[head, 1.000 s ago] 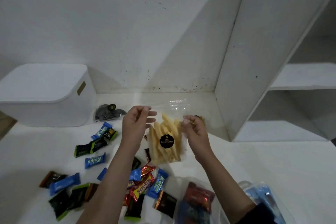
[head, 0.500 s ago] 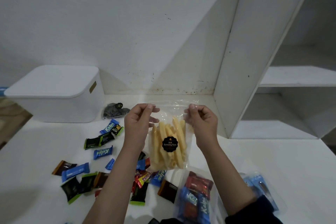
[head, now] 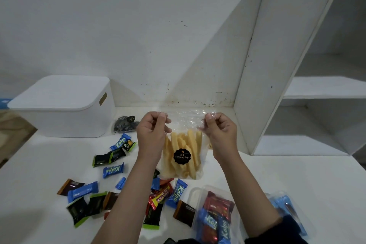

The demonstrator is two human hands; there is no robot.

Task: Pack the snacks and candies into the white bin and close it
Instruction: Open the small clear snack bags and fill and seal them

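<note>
A clear bag of yellow potato sticks [head: 183,152] with a round black label hangs upright in front of me. My left hand [head: 151,130] pinches its top left corner and my right hand [head: 220,131] pinches its top right corner. The white bin [head: 65,117] stands at the back left with its lid on. Several small wrapped candies [head: 112,170], blue, black-green, brown and red, lie scattered on the white table below my arms. A clear bag of red and blue candies [head: 215,216] lies at the front right.
A small dark packet [head: 125,124] lies beside the bin's right wall. Another clear pack with blue items [head: 287,210] lies at the far right front. A white shelf unit [head: 297,105] rises at the right, and a white wall stands behind the table.
Both hands lifted the potato stick bag and spread apart to its top corners. The left hand, open beside the bag a second ago, now pinches it.
</note>
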